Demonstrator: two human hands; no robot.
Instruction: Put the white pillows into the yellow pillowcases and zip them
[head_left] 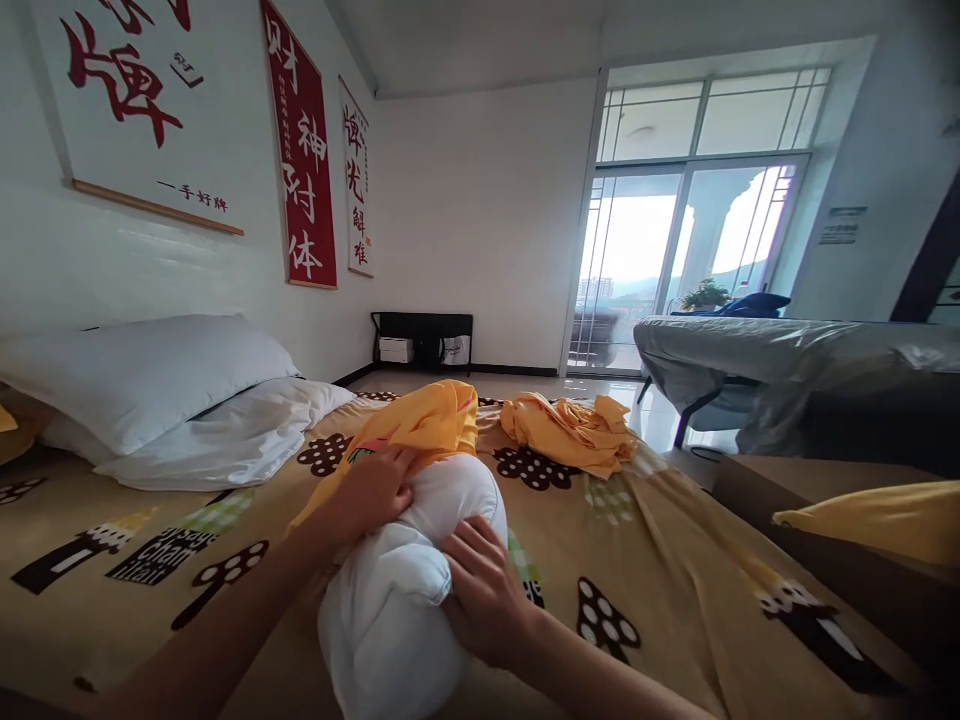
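At frame centre my left hand [373, 490] grips the yellow case [420, 430], seemingly its opening, while my right hand [484, 590] clutches the pillow [409, 590], steadying it.

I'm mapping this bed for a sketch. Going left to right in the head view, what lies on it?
White pillows → left hand → right hand → crumpled yellow cloth.
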